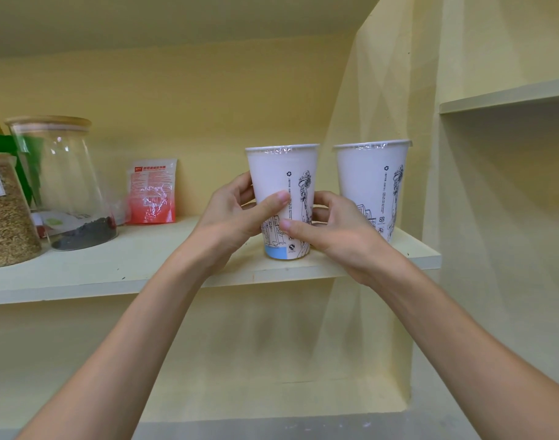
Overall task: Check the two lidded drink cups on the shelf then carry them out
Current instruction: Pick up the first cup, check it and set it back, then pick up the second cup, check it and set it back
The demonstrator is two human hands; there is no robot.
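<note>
Two white paper cups with black line drawings and clear film lids stand upright on a pale shelf. The left cup has a blue band at its base and sits near the shelf's front edge. My left hand wraps its left side, thumb across the front. My right hand grips its right side, thumb on the lower front. The right cup stands untouched just beyond my right hand, partly hidden at its base.
At the shelf's left stand a glass jar with dark contents, a jar of grain and a red-and-white packet leaning on the wall. A side wall closes the shelf's right end, and another shelf hangs higher at right.
</note>
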